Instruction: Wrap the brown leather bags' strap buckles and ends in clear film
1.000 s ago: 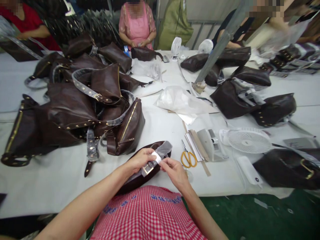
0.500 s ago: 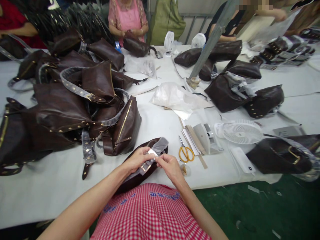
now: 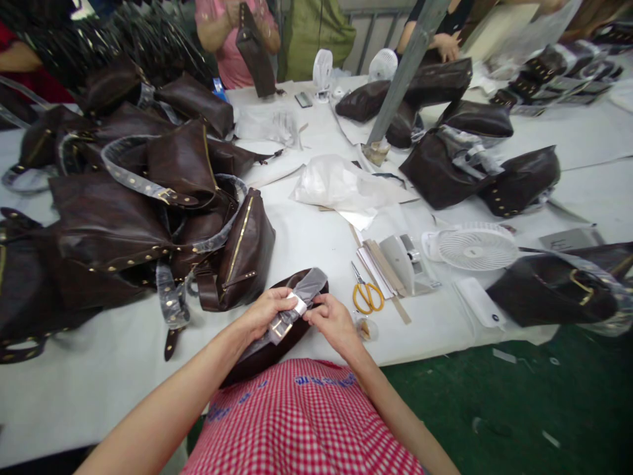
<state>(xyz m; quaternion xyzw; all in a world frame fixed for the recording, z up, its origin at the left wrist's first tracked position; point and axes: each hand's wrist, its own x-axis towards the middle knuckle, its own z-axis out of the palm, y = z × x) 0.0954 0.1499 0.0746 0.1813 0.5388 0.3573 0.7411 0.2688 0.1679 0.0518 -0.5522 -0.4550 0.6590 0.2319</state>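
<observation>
Gripped a strap wrapped in clear film (image 3: 297, 311) with the left hand (image 3: 267, 313), fingers closed around it near a gold buckle (image 3: 281, 328). Pinched the same strap with the right hand (image 3: 332, 323), fingertips pressed on it just beside a small white paper tag (image 3: 298, 305). Held both hands close together, almost touching, right over a dark brown leather bag (image 3: 267, 359). Had that bag at the near edge of a table with a white cover (image 3: 74, 396), up against a red checked top (image 3: 297, 422).

Saw yellow-handled scissors (image 3: 367, 297) lying on the table to the right of the right hand, near a little clear cup (image 3: 366, 328). Saw a white fan (image 3: 475, 249) farther right, past the scissors. Faced a big heap of brown bags with gold studs (image 3: 148, 218) on the left, and a puffy clear plastic sheet (image 3: 341, 185) ahead. Looked across at a co-worker in a pink apron (image 3: 222, 59), lifting a brown bag (image 3: 254, 49) upright over the far side of the table.
</observation>
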